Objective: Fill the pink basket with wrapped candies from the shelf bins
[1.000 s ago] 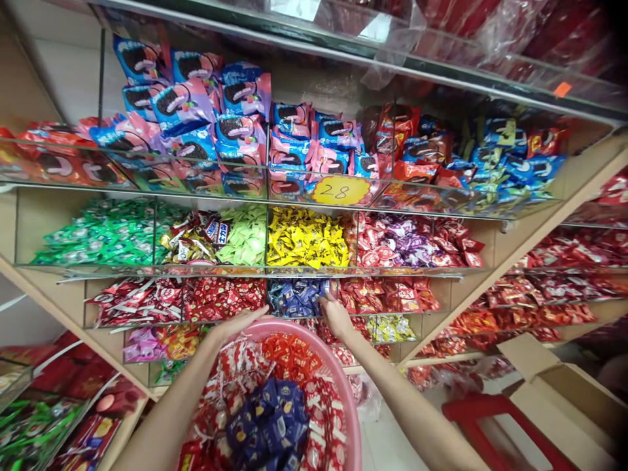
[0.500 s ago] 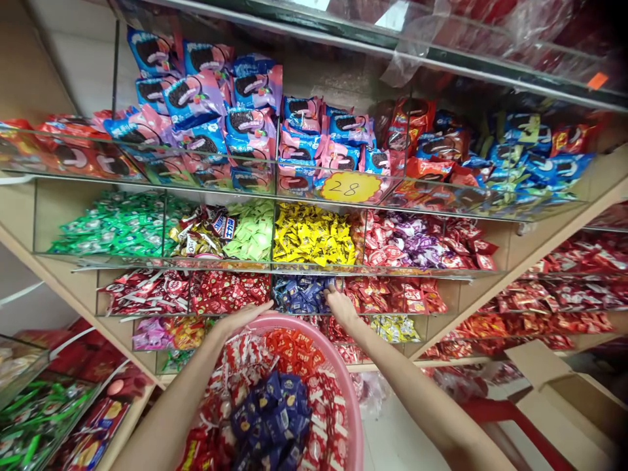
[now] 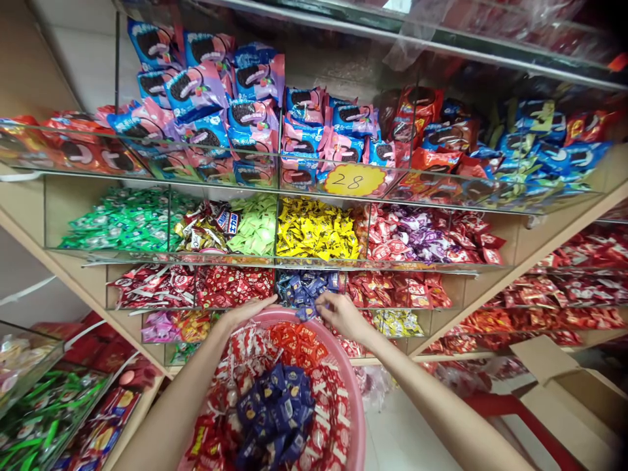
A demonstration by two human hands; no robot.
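The head camera looks forward and down over nearby basket [image 3: 356,399] and shelves [image 3: 521,241].

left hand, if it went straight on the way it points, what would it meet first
The left hand would likely meet the blue packets in the shelf, though depth here is unclear.

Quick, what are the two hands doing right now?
Left hand: open, fingers stretched out at the pink plastic basket's rim.
Right hand: closed, fingertips pinching blue-wrapped candy just above the rim.
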